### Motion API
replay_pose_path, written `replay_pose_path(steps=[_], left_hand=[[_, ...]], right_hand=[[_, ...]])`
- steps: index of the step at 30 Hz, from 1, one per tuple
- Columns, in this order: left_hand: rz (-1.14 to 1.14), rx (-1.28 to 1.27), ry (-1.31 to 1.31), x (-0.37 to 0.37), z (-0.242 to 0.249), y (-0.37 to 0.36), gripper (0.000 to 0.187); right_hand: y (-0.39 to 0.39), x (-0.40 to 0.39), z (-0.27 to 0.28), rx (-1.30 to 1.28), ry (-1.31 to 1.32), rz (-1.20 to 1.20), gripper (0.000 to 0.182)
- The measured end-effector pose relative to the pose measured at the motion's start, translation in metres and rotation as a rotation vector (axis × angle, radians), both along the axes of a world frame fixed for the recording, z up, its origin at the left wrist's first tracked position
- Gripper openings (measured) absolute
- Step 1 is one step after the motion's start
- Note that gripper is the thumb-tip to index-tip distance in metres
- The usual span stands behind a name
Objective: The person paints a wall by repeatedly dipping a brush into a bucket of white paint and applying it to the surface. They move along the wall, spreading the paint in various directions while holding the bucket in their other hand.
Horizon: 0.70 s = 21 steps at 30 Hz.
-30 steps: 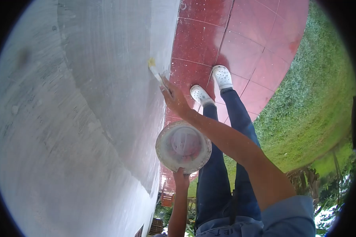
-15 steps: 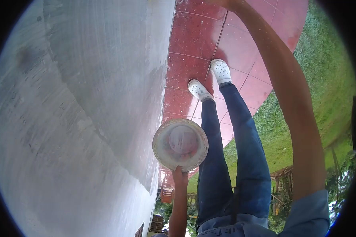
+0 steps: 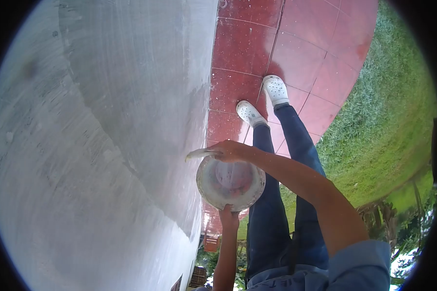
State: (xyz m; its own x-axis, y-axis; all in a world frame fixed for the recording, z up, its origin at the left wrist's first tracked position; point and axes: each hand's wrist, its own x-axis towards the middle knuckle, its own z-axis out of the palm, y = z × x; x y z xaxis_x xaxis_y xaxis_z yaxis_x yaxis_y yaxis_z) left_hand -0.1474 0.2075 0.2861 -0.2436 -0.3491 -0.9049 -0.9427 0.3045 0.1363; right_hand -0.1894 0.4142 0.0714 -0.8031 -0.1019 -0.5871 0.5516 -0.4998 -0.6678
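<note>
My left hand (image 3: 228, 218) is closed on the near rim of a round, whitish bucket (image 3: 205, 186), stained around its edge. The bucket's mouth faces up toward me, and pale liquid (image 3: 230, 177) shows at its bottom. Over the bucket's far rim, my right hand (image 3: 232, 150) is closed around a pale, flat paintbrush (image 3: 201, 154), whose end points left toward the wall. Along my left runs the grey wall (image 3: 131, 121), streaked with whitish strokes and divided into lighter and darker patches.
Red floor tiles (image 3: 238, 48), wet and speckled with white drops, run along the wall's foot. My feet in white clogs (image 3: 276, 89) stand on them. Grass (image 3: 374, 131) borders the tiles on the right, with plants farther round.
My right hand has come down from the far top edge of the view to the bucket's rim, bringing the paintbrush into sight. The bucket has shifted slightly right in the view.
</note>
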Motion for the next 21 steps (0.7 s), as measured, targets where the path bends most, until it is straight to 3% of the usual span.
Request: replay_pose_path(steps=[2,3,5,8,9,10,11,12,13,14,15,17,18,19,20,21], left_hand=[[-0.084,-0.008,-0.009,0.008,-0.001,-0.023,0.057],[-0.232,0.025,0.002,0.016,-0.005,-0.051,0.056],[-0.376,0.056,0.013,0.020,-0.005,-0.068,0.056],[-0.291,0.057,-0.076,0.012,-0.003,-0.042,0.054],[-0.060,0.017,-0.008,0.011,-0.002,-0.023,0.050],[0.174,-0.021,0.058,0.011,-0.003,-0.015,0.047],[0.182,-0.019,0.054,0.015,-0.003,-0.026,0.047],[-0.043,0.073,0.063,0.018,-0.006,-0.036,0.046],[-0.158,0.121,0.061,0.022,-0.007,-0.045,0.045],[-0.270,0.167,0.067,0.026,-0.008,-0.054,0.045],[-0.181,0.105,0.042,0.025,-0.012,-0.052,0.046],[-0.102,0.041,0.027,0.024,-0.010,-0.059,0.046],[-0.648,0.102,0.107,0.024,-0.009,-0.069,0.045],[-1.196,0.165,0.183,0.024,-0.008,-0.075,0.043],[-1.207,0.173,0.176,0.021,-0.009,-0.067,0.043],[-0.676,0.124,0.126,0.019,-0.011,-0.053,0.045]], right_hand=[[0.026,-0.006,-0.026,0.246,0.437,0.253,0.045],[0.060,-0.022,-0.033,0.239,0.302,0.204,0.047],[0.158,-0.064,-0.051,0.422,0.286,0.191,0.047],[0.285,-0.085,-0.051,0.793,0.271,0.158,0.054],[0.311,-0.080,-0.067,0.947,0.269,0.088,0.043],[0.348,-0.070,-0.094,1.216,0.445,0.016,0.043],[0.373,-0.059,-0.080,0.909,0.372,-0.115,0.042],[0.388,-0.054,-0.068,0.604,0.292,-0.236,0.041],[0.384,-0.053,-0.061,0.608,0.287,-0.229,0.041],[0.378,-0.054,-0.055,0.559,0.124,-0.683,0.039],[0.372,-0.058,-0.050,0.485,-0.048,-1.133,0.038],[0.332,-0.072,-0.065,0.429,-0.093,-1.157,0.037],[0.302,-0.085,-0.070,0.378,-0.142,-1.173,0.036],[0.256,-0.098,-0.082,0.608,-0.308,-0.975,0.032],[0.194,-0.104,-0.050,0.573,-0.270,-0.864,0.027],[0.133,-0.110,-0.015,0.539,-0.229,-0.753,0.027]])
